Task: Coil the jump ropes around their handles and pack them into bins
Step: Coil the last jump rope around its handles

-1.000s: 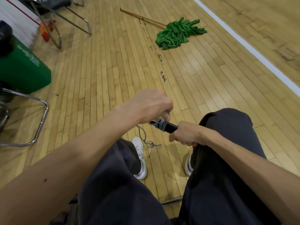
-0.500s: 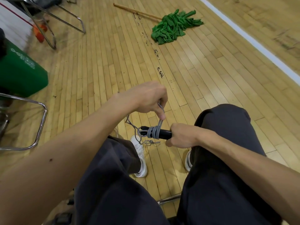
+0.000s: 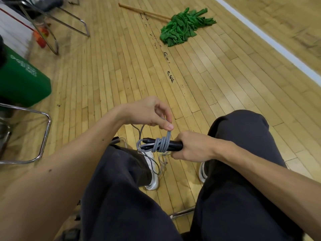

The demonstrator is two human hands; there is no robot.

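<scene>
rope (image 3: 162, 144): grey, a few turns wound round the black handles (image 3: 174, 146), held in the air between the knees; slack hangs down by the white shoe (image 3: 152, 173).
handles: roughly level, free end points left.
right hand (image 3: 192, 147): fist closed round the handles' right end.
left hand (image 3: 149, 113): thumb and fingers pinch the rope just above the coil.
around: green mop (image 3: 184, 27) on the wood floor (image 3: 121, 75) ahead; green box (image 3: 22, 82) and chair frame (image 3: 45, 136) at left.

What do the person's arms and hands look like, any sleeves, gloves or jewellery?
Both arms are bare as far as the view shows, no sleeve in sight. The left hand and right hand wear no gloves, rings, watch or wristband. The left forearm has a couple of small dark spots; the right forearm shows none.
</scene>
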